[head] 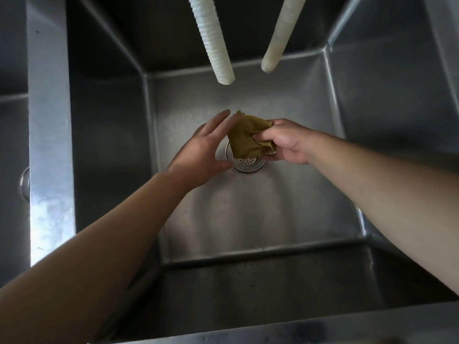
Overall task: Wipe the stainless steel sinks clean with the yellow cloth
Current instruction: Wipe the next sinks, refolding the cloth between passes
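Observation:
A deep stainless steel sink [260, 219] fills the middle of the view, with a round perforated drain [247, 165] in its floor. Above the drain my right hand [285, 142] is shut on a bunched, dull yellow cloth [244, 136]. My left hand [201, 150] is open just left of the cloth, fingers spread, its fingertips close to the cloth's left edge. Whether they touch it I cannot tell. Both forearms reach down into the basin.
Two white ribbed hoses [213, 43] [280, 36] hang down over the back of the basin. A steel divider [49, 135] on the left separates a second sink [12, 157]. The front rim [273, 328] runs along the bottom.

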A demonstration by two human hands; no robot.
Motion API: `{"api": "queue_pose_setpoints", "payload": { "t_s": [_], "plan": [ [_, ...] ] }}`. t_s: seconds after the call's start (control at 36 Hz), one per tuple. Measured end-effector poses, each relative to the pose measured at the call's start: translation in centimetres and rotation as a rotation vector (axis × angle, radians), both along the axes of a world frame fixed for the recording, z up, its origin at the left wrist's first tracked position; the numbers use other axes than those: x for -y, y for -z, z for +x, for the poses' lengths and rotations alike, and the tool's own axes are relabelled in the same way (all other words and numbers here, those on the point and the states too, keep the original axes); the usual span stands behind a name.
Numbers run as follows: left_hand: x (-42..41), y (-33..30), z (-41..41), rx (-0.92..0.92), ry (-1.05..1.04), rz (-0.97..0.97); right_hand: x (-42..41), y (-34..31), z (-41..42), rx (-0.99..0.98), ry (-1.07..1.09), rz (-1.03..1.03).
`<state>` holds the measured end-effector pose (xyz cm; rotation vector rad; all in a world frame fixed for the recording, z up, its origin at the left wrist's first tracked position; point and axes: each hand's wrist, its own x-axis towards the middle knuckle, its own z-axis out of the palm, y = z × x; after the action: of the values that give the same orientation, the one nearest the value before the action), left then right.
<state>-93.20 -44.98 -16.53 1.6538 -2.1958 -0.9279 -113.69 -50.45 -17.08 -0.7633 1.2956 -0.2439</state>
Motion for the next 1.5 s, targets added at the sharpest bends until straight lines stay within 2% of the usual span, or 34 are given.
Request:
{"api": "queue_pose_setpoints", "payload": {
  "t_s": [0.06,0.17,0.33,0.47,0.56,0.61,0.67,0.72,0.81,0.97,1.19,1.33,1.5],
  "plan": [
    [0.6,-0.1,0.0,0.002,0.035,-0.055,0.2,-0.3,0.1,0.05,-0.035,0.042],
    [1.4,-0.3,0.1,-0.02,0.022,-0.035,0.4,-0.5,0.1,0.096,-0.033,0.056],
    [1.4,-0.4,-0.5,-0.015,-0.011,-0.058,0.2,-1.2,0.6,0.041,-0.181,-0.019],
    [1.9,-0.3,-0.5,0.056,-0.025,-0.007,0.5,-1.3,1.1,-0.316,-0.399,-0.3],
    [2.2,-0.6,-0.6,0.148,0.001,-0.01,1.5,-1.5,0.5,-0.226,-0.468,-0.213],
    [2.6,-0.9,-1.2,0.214,0.045,-0.053,1.7,-1.7,0.7,-0.239,-0.613,-0.182],
    [3.1,-1.1,-1.9,0.276,0.065,-0.08,1.3,-1.3,1.4,-0.435,-0.73,-0.284],
    [3.7,-1.1,-2.5,0.313,0.05,-0.067,1.1,-0.3,2.3,-0.677,-0.735,-0.481],
    [4.4,-0.9,-2.5,0.326,0.034,-0.033,1.4,1.0,2.6,-0.752,-0.703,-0.614],
    [5.1,-0.7,-2.6,0.321,0.065,0.192,1.3,1.7,2.3,-0.78,-0.916,-0.827],
    [5.5,0.2,-2.9,0.095,-0.133,0.545,1.0,2.6,2.1,-0.834,-1.037,-1.068],
    [5.1,0.9,-3.1,-0.038,-0.22,0.675,0.7,3.8,1.5,-0.813,-1.043,-1.187],
    [4.7,1.5,-2.5,-0.13,-0.253,0.769,0.7,4.6,1.7,-0.902,-1.097,-1.3]
  ]
}}
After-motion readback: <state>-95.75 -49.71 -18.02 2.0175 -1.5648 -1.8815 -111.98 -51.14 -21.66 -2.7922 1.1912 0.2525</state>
